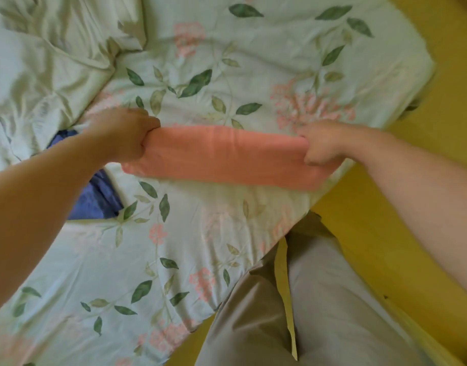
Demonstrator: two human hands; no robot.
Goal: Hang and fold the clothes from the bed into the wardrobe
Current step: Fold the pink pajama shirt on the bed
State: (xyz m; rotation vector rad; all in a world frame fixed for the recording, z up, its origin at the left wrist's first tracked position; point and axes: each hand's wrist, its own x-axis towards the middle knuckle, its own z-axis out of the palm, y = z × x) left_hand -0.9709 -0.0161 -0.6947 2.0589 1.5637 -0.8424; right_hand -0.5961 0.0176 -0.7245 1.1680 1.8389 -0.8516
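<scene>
A salmon-pink garment [224, 154], folded into a long narrow strip, lies stretched across the floral bedspread [174, 247]. My left hand [126, 136] is closed on its left end. My right hand [325, 143] grips its right end, near the bed's edge. A blue garment [95, 196] lies on the bed to the left, partly hidden under my left forearm. The wardrobe is out of view.
A crumpled pale sheet or duvet [47, 62] is bunched at the upper left of the bed. Yellow floor [385, 220] runs along the bed's right side. My legs in grey trousers [319, 299] stand against the bed's lower right edge.
</scene>
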